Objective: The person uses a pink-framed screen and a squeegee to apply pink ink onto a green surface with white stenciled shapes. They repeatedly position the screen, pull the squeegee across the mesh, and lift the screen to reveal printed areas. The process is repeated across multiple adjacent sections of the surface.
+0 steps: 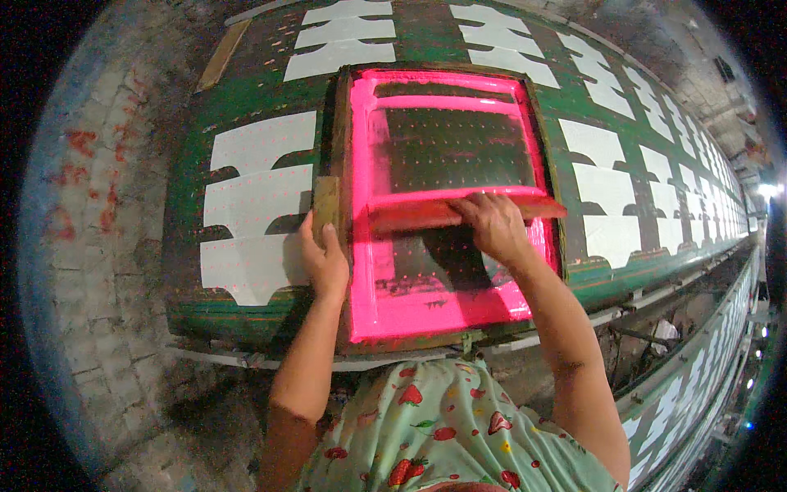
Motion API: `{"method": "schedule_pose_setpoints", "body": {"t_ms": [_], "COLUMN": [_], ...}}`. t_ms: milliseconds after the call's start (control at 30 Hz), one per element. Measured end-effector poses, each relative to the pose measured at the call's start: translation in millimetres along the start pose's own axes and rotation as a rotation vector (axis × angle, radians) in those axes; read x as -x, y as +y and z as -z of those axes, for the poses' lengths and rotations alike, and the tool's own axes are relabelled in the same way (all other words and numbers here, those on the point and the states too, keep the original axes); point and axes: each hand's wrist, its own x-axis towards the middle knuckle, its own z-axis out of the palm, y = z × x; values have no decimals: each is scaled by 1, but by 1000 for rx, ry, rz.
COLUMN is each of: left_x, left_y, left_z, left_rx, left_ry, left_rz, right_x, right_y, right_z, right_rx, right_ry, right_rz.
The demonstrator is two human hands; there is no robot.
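Green strawberry-print shirt (447, 422) nearest. Right fingers (485, 207) grip long red squeegee (422, 215), left fingers (308, 234) tan wooden block (326, 198). Likely mid-stroke; next wants even pressure.

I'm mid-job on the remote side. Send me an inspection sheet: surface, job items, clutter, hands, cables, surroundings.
Surface: long green table, worn, with rows of cut white pieces.
Job items: wooden frame with pink ink inside; red bar across it; wooden block at its left side.
Clutter: wooden strip at the table's far-left edge.
Hands: left hand grips the block's near end; right hand grips the red bar.
Cables: nothing seen.
Surroundings: paved floor with red marks at left; bright light at right.
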Motion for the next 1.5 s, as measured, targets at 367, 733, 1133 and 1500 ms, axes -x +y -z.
{"method": "schedule_pose_setpoints", "body": {"t_ms": [367, 733, 1133, 1500], "left_x": [1, 4, 1, -1], "left_y": [21, 15, 13, 19], "left_z": [3, -2, -6, -1], "left_rx": [-72, -27, 5, -120], "left_ry": [2, 8, 11, 37], "left_rz": [51, 102, 157, 54], "right_x": [-199, -283, -277, -115], "right_y": [139, 195, 200, 93], "right_z": [-63, -69, -46, -9], "right_rx": [99, 115, 58, -52], "right_ry": [57, -96, -139, -195], "right_rz": [36, -89, 81, 96]}}
